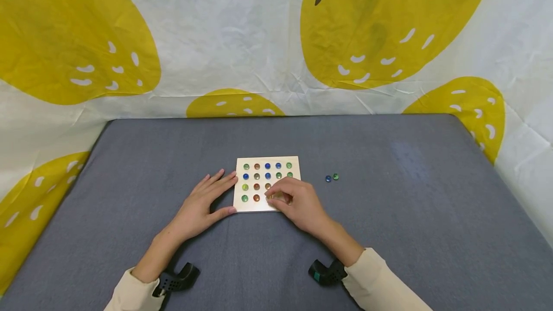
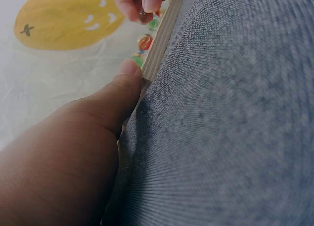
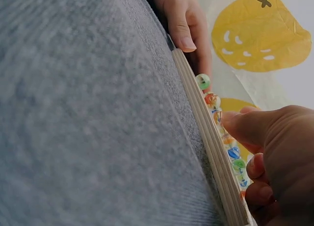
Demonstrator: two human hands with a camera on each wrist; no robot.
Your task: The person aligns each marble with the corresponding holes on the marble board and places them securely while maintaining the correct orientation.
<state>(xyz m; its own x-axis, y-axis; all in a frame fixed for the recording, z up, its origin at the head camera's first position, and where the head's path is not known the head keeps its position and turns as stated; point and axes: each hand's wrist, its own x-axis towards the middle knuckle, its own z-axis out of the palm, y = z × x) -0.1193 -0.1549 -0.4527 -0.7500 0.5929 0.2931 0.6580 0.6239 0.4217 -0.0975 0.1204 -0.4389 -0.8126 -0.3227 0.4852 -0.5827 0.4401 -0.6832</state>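
Note:
A square wooden board (image 1: 251, 207) lies mid-table, with coloured glass marbles (image 1: 267, 166) seated in rows of holes. My left hand (image 1: 206, 204) lies flat on the cloth, its straight fingers along the board's left edge and its thumb (image 2: 128, 69) pressed to the near left corner. My right hand (image 1: 290, 198) hovers over the board's near right part with curled fingers, pinching a small marble (image 2: 142, 13) at the fingertips. The right wrist view shows the board's side (image 3: 206, 138), a green marble (image 3: 203, 81) and a red one (image 3: 212, 99) on top.
Two loose marbles, blue (image 1: 328, 178) and green (image 1: 335, 176), lie on the grey cloth (image 1: 389, 215) right of the board. A white backdrop with yellow fruit shapes (image 1: 380, 23) rises behind and beside the table. Black wrist mounts (image 1: 179, 277) sit near the front edge.

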